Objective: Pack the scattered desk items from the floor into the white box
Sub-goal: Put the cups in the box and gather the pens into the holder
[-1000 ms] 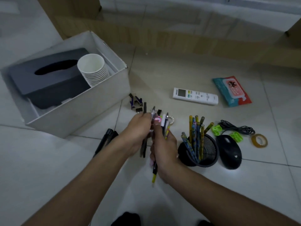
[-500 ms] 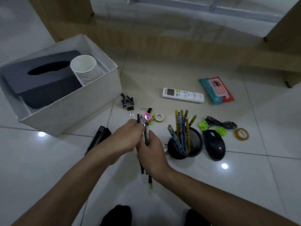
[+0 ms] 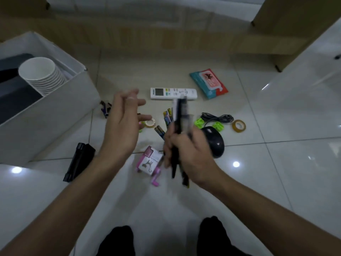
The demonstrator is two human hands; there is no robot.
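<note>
Right hand (image 3: 190, 154) is wrapped tight round a bunch of pens (image 3: 181, 115), tips up, lower ends poking out below the fist; the bundle is motion-blurred, so I can't count them. Left hand (image 3: 121, 133) is wide, fingers spread, holding nothing, raised above the floor just left of the pens and not touching them. White box (image 3: 55, 115) sits on the floor at far left, open top, with a stack of paper cups (image 3: 39, 74) and a dark tissue box (image 3: 14, 100) inside. On the tiles: pink pencil sharpener (image 3: 149, 163) between the two wrists, black object (image 3: 79, 161) near the box's front corner, binder clips (image 3: 105, 109) just beside the box wall. Behind the hands: small tape roll (image 3: 150, 123), pencils (image 3: 167, 117) standing partly hidden by the right hand, remote (image 3: 173, 93), and a wipes pack (image 3: 209, 84) to its right. Right of the fist: mouse (image 3: 214, 141), its coiled cable (image 3: 217, 118), green clips (image 3: 199, 122), and a brown tape roll (image 3: 239, 126) furthest right. The pens are well apart from the box.
</note>
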